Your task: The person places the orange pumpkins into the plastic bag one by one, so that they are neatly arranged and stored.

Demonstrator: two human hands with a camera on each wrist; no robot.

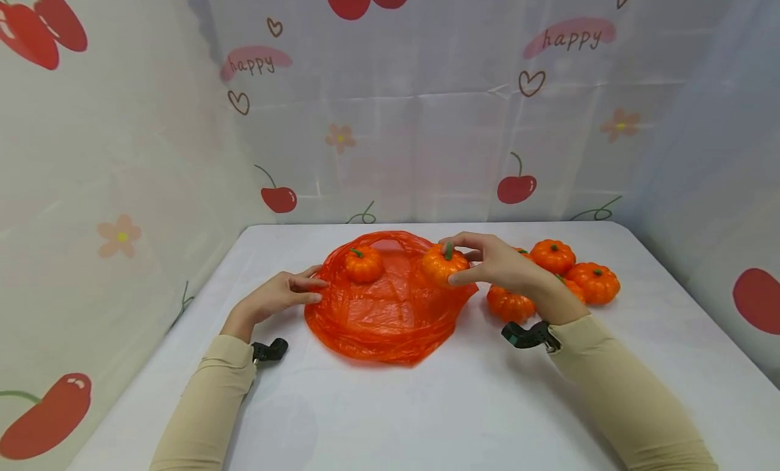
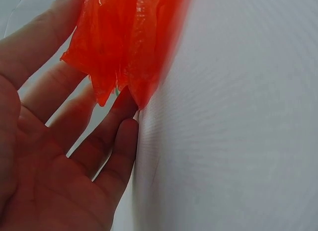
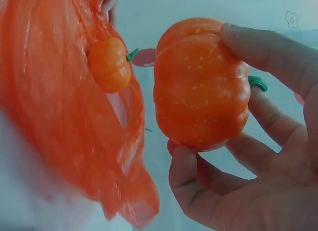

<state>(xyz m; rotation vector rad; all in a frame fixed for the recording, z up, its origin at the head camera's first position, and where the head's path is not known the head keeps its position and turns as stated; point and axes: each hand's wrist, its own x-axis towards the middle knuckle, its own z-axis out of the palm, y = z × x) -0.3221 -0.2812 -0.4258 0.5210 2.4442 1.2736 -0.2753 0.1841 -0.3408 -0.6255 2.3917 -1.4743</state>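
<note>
A red plastic bag (image 1: 390,315) lies spread on the white table. One small orange pumpkin (image 1: 364,264) with a green stem sits on it, toward the left. At the bag's left edge is my left hand (image 1: 277,296), its extended fingers touching the thin plastic; the left wrist view shows the bag's crumpled edge (image 2: 117,47) against the fingertips. My right hand (image 1: 496,260) holds another pumpkin (image 1: 443,266) by its sides, over the bag's right part. In the right wrist view this pumpkin (image 3: 198,87) is gripped between thumb and fingers, beside the bag.
Several more orange pumpkins are grouped on the table's right side, among them a pumpkin (image 1: 594,283) at the outer right and one at the back (image 1: 552,256). My right forearm partly hides the group. A printed curtain (image 1: 414,153) stands behind the table (image 1: 390,417).
</note>
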